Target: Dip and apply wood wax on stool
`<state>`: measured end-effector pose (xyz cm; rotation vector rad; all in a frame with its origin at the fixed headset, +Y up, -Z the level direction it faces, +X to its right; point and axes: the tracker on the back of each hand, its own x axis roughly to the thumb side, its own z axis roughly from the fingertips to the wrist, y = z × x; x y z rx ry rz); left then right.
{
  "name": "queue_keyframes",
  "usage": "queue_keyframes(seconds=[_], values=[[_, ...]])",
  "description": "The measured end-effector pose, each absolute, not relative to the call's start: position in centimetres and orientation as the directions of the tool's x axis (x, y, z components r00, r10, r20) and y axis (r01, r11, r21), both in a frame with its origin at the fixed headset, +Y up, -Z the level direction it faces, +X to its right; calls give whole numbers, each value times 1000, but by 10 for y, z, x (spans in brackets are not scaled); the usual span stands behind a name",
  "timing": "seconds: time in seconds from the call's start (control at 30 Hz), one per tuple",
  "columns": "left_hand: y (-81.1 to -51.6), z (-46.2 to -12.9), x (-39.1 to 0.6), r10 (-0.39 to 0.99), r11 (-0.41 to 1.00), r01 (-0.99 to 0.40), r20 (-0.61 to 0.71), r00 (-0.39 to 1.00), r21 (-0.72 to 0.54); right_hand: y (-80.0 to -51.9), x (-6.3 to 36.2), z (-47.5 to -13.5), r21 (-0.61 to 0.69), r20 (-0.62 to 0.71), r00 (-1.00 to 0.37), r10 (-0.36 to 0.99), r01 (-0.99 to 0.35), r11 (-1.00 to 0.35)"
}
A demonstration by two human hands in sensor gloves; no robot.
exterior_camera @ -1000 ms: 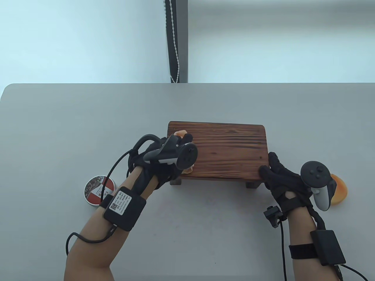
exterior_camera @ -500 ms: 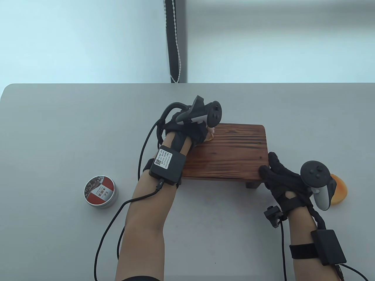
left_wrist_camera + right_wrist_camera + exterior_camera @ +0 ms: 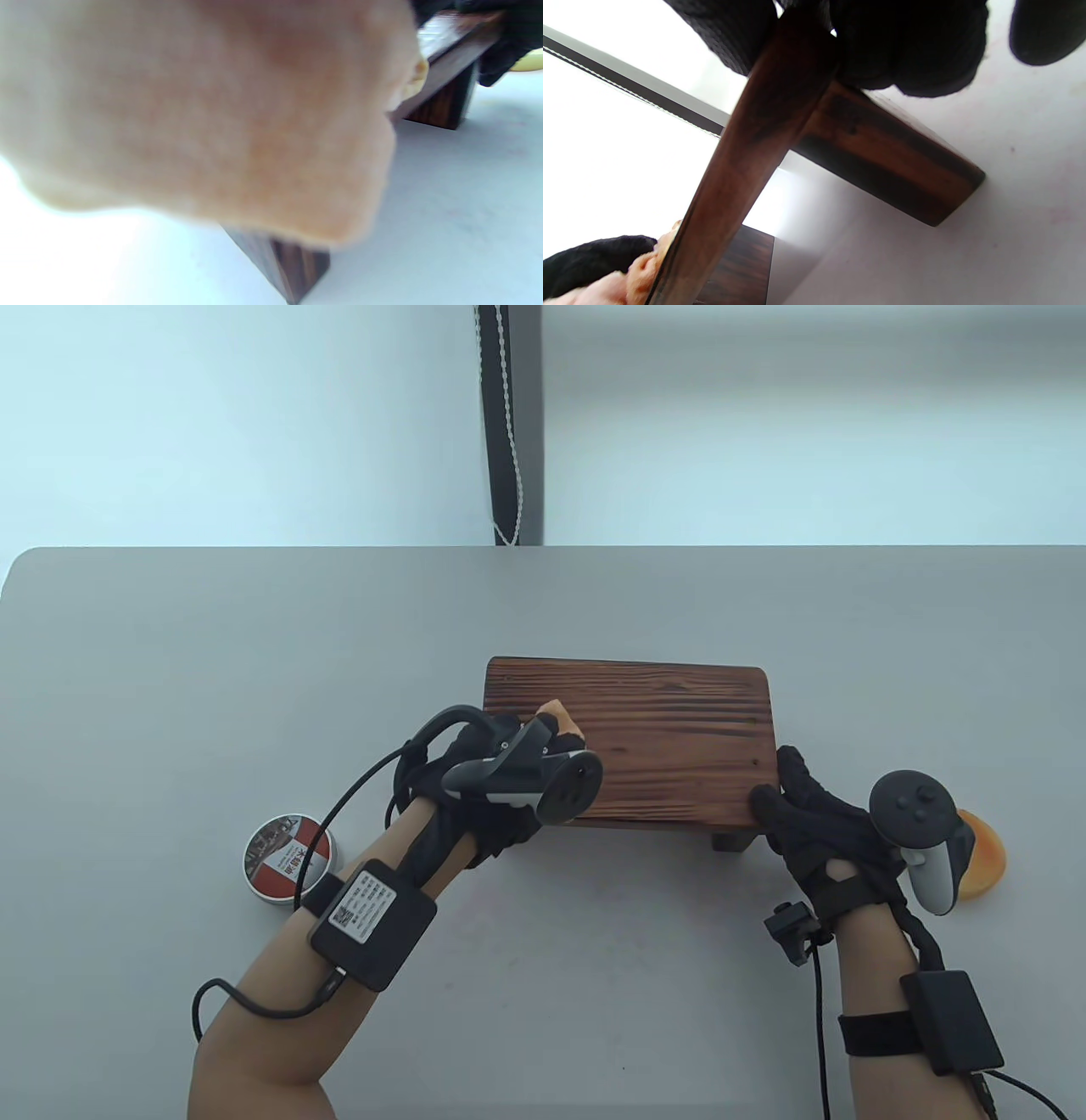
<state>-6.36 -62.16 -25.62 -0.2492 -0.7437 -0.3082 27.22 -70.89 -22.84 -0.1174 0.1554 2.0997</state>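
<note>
An orange sponge point(image 3: 560, 717) is gripped in the left hand point(image 3: 492, 780) and rubbed on the stool point(image 3: 679, 729), steadied at its right edge by the clasping right hand point(image 3: 819, 831); unwaxed right side judged next.

My left hand point(image 3: 501, 780) lies palm-down, forearm angled in from lower left, fingers curled round a pale orange sponge point(image 3: 560, 718). My right hand point(image 3: 814, 831) grips the stool's point(image 3: 670, 738) near right corner, thumb on top.
</note>
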Motion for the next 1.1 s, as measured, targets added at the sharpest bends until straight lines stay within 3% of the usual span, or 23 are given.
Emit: queue_keyframes(seconds=[0.13,0.37,0.53,0.7,0.8,0.97,1.1], values=[[-621,-239,-73,-210,917,385,698,685,-102,-708,272,-229,61,-143,-521,842,-853,-518],[-621,-258,-52,-226,903,413,691,687,-115,-709,272,-229,61,-139,-521,842,-853,-518],[-622,-308,-12,-221,912,390,647,730,-129,-710,272,-228,57,-137,-512,848,-859,-509],[-624,-368,23,-121,938,276,545,830,-212,-710,272,-229,63,-134,-516,846,-857,-512],[-624,-385,38,-136,931,288,517,845,-225,-710,272,-229,61,-134,-513,848,-858,-509],[-625,-383,39,-159,937,299,538,827,-182,-710,272,-229,59,-133,-518,845,-855,-515],[-624,-363,27,-153,942,300,604,782,-149,-710,272,-229,56,-131,-523,842,-852,-520]])
